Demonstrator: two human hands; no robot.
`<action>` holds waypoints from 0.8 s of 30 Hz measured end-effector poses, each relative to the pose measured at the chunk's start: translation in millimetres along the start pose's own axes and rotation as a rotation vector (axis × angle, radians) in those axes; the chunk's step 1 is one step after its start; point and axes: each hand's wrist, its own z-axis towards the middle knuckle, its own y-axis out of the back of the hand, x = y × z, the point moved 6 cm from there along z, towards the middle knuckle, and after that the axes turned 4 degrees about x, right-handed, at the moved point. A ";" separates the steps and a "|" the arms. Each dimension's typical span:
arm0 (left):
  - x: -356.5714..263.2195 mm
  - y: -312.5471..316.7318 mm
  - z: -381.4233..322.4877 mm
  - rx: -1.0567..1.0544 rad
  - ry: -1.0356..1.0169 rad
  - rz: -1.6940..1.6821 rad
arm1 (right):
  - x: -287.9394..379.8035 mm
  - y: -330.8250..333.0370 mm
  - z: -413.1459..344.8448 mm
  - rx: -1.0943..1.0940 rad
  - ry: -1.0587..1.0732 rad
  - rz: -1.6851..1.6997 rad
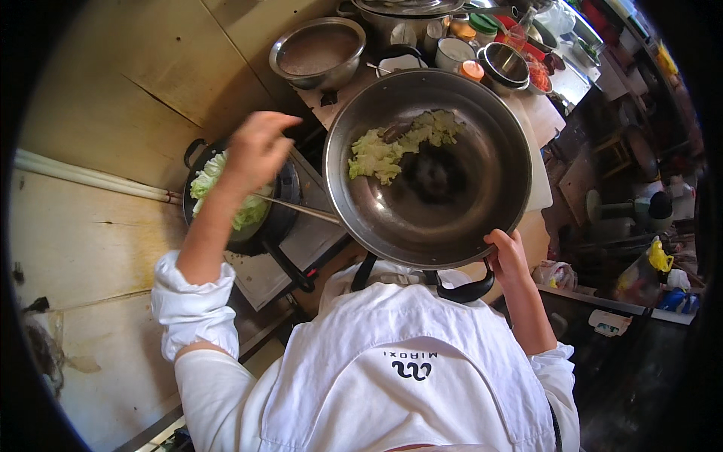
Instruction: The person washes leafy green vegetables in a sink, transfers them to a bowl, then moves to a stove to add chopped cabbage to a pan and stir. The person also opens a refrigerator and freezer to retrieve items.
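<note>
My right hand (507,253) grips the near right rim of a large, deep metal pan (480,186) beside its black loop handle. The pan is tilted towards me, and torn leafy greens (374,155) cling to its far left inner wall. To the left, my left hand (260,144) is blurred, with fingers apart and nothing visible in it. It passes above a dark wok (288,183) holding pale green cabbage leaves (248,213). My forearm hides part of them. The thin metal handle of a utensil (305,211) slopes from the wok to behind the pan's rim.
A steel basin of cloudy liquid (322,53) stands behind, near a large lidded pot (406,25). Jars, a white cup (453,52) and a bowl of shredded orange food (539,78) crowd the back right. A wooden wall (130,101) bounds the left.
</note>
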 end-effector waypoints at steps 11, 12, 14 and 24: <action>-87.5 -165.5 27.0 0.750 -0.438 0.651 | 9.3 11.5 18.3 0.180 -0.041 -0.079; -83.2 -170.5 28.3 0.799 -0.379 0.611 | 10.3 12.8 20.1 0.186 -0.037 -0.087; -78.7 -179.1 30.1 0.850 -0.267 0.436 | 10.7 14.7 22.9 0.203 -0.052 -0.134; -56.8 -196.2 39.9 0.699 0.025 0.179 | 13.9 10.6 32.3 0.273 -0.076 -0.207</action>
